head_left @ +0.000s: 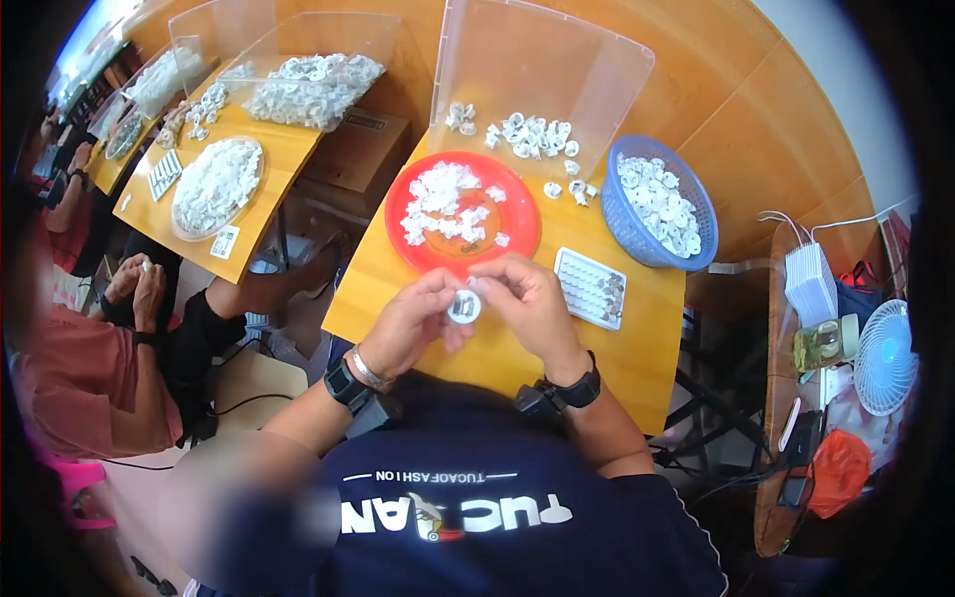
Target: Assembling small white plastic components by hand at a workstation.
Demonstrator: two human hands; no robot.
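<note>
Both hands meet over the near side of a wooden table. Between the fingertips of my left hand (410,320) is a small round white plastic part (464,307) with a dark metallic patch in its middle. My right hand (532,306) is closed in a pinch at the upper edge of that part, on a small white piece partly hidden by the fingers. Just beyond the hands lies a red plate (522,204) with a heap of small white plastic pieces (443,189). A white tray (591,289) with rows of small slots sits beside my right hand, with greyish metal bits along one side.
A blue basket (622,224) full of white round parts stands at the table's right edge. Loose white parts (537,134) lie by a clear plastic bin (542,65) at the back. On the left, a co-worker sits at another table (244,239). A small fan (885,358) stands far right.
</note>
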